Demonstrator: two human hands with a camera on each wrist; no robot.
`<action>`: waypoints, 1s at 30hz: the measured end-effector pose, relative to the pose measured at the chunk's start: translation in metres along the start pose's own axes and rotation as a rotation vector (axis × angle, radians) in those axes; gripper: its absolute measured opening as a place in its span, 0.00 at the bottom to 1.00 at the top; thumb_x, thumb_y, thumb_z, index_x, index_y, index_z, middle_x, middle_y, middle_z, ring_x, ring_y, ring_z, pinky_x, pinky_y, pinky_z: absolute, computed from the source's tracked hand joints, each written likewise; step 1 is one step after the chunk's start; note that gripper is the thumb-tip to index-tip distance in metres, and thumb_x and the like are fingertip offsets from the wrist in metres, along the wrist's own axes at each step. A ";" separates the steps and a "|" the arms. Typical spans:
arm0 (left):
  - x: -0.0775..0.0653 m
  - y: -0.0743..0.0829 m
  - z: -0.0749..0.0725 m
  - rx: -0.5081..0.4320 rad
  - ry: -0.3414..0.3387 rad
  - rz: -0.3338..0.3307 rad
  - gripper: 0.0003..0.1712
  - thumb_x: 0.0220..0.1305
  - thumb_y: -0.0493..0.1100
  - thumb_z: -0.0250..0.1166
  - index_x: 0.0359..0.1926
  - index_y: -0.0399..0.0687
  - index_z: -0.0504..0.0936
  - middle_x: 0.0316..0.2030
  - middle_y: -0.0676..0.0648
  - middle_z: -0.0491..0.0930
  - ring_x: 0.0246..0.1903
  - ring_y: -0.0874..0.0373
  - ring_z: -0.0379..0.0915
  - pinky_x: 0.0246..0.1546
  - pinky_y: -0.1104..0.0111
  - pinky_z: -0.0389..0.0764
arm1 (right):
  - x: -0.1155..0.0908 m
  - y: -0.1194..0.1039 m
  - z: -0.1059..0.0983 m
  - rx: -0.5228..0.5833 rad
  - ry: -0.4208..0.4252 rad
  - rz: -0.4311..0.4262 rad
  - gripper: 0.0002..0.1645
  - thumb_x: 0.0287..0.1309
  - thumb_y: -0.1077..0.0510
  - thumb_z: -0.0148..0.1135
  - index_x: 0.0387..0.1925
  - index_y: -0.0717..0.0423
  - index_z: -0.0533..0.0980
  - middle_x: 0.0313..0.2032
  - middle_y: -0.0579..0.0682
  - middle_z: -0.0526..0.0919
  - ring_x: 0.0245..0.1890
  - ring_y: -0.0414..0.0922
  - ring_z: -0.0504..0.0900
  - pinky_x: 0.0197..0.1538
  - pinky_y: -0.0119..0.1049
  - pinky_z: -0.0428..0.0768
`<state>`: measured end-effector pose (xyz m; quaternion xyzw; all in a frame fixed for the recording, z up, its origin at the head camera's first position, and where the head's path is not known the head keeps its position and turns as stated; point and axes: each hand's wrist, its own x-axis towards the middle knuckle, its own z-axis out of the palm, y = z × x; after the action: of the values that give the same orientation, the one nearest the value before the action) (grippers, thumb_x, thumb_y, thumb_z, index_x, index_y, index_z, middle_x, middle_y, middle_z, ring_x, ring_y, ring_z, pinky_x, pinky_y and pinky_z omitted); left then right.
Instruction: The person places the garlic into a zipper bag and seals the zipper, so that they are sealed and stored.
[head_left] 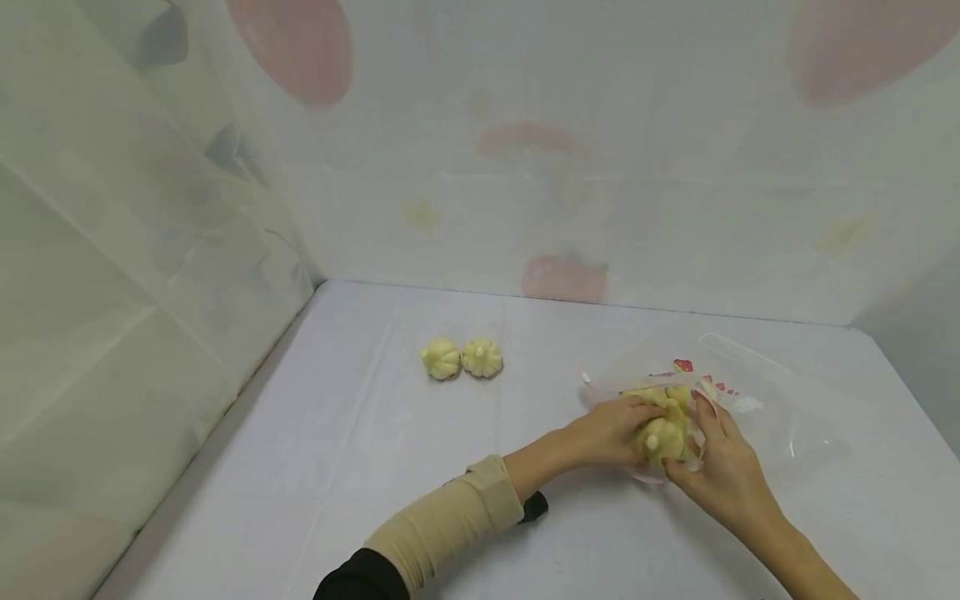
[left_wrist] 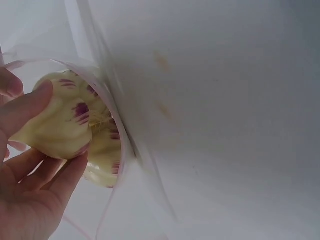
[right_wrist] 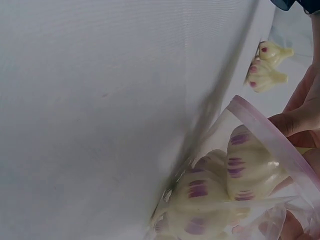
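Observation:
A clear plastic bag (head_left: 780, 408) with red print and a pinkish rim lies at the right of the table, its mouth toward me. Several garlic bulbs (right_wrist: 195, 200), pale yellow with purple streaks, are inside. My left hand (head_left: 611, 429) holds a garlic bulb (left_wrist: 60, 120) between thumb and fingers at the bag's mouth, against another bulb behind it. On the other side, my right hand (head_left: 723, 471) grips the bag's rim and keeps the mouth spread; its fingers are partly hidden by plastic in the right wrist view.
Two more garlic bulbs, one on the left (head_left: 441, 358) and one on the right (head_left: 482, 357), sit side by side toward the back of the white table (head_left: 300, 500). Printed sheeting (head_left: 450, 242) rises behind the table and along its left side. A small black object (head_left: 534, 507) shows beneath the left wrist.

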<state>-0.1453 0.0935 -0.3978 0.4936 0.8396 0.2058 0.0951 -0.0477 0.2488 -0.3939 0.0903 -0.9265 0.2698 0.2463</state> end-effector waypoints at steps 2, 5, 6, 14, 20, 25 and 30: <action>0.001 0.001 0.000 0.010 0.016 -0.004 0.37 0.53 0.42 0.73 0.65 0.44 0.72 0.60 0.48 0.74 0.61 0.62 0.67 0.58 0.77 0.67 | 0.000 0.000 0.000 0.004 0.004 -0.007 0.52 0.25 0.71 0.78 0.59 0.76 0.65 0.52 0.72 0.71 0.43 0.68 0.78 0.38 0.29 0.82; 0.003 0.002 0.001 0.007 0.033 -0.022 0.36 0.52 0.41 0.75 0.63 0.44 0.74 0.59 0.48 0.75 0.60 0.62 0.68 0.57 0.77 0.68 | 0.000 0.000 0.000 0.010 0.003 -0.012 0.51 0.25 0.72 0.78 0.58 0.76 0.65 0.52 0.72 0.71 0.45 0.69 0.78 0.39 0.27 0.81; 0.004 0.002 0.002 0.008 0.036 -0.028 0.36 0.52 0.42 0.75 0.63 0.44 0.74 0.59 0.48 0.75 0.59 0.62 0.68 0.57 0.77 0.68 | 0.000 -0.001 0.000 0.008 0.000 -0.011 0.51 0.25 0.72 0.78 0.58 0.77 0.65 0.52 0.72 0.71 0.45 0.69 0.77 0.38 0.36 0.83; 0.008 0.006 0.007 0.025 0.060 -0.048 0.36 0.49 0.41 0.77 0.61 0.44 0.76 0.56 0.49 0.77 0.56 0.64 0.70 0.54 0.79 0.69 | -0.001 -0.001 0.001 0.000 -0.001 -0.019 0.53 0.24 0.72 0.79 0.59 0.77 0.65 0.52 0.72 0.71 0.45 0.69 0.78 0.37 0.57 0.81; 0.010 0.009 0.008 0.039 0.082 -0.094 0.35 0.52 0.42 0.75 0.61 0.43 0.76 0.58 0.49 0.77 0.58 0.63 0.70 0.55 0.78 0.69 | -0.001 -0.003 0.001 0.016 -0.004 -0.037 0.54 0.24 0.73 0.78 0.59 0.78 0.63 0.53 0.73 0.71 0.44 0.70 0.78 0.35 0.55 0.82; 0.013 0.010 0.010 0.059 0.154 -0.112 0.29 0.57 0.45 0.71 0.59 0.43 0.78 0.59 0.48 0.77 0.59 0.61 0.71 0.56 0.76 0.70 | 0.000 -0.004 0.001 0.022 -0.032 -0.056 0.56 0.23 0.74 0.79 0.60 0.79 0.61 0.51 0.74 0.71 0.41 0.71 0.79 0.33 0.51 0.83; 0.015 0.010 0.014 0.080 0.176 -0.119 0.26 0.58 0.44 0.71 0.58 0.45 0.78 0.56 0.49 0.79 0.55 0.62 0.74 0.53 0.78 0.72 | 0.000 -0.004 0.001 0.023 -0.024 -0.067 0.56 0.22 0.75 0.79 0.60 0.79 0.61 0.50 0.73 0.71 0.39 0.70 0.79 0.31 0.48 0.83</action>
<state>-0.1398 0.1141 -0.4050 0.4264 0.8800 0.2088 0.0132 -0.0471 0.2451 -0.3926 0.1272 -0.9228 0.2707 0.2427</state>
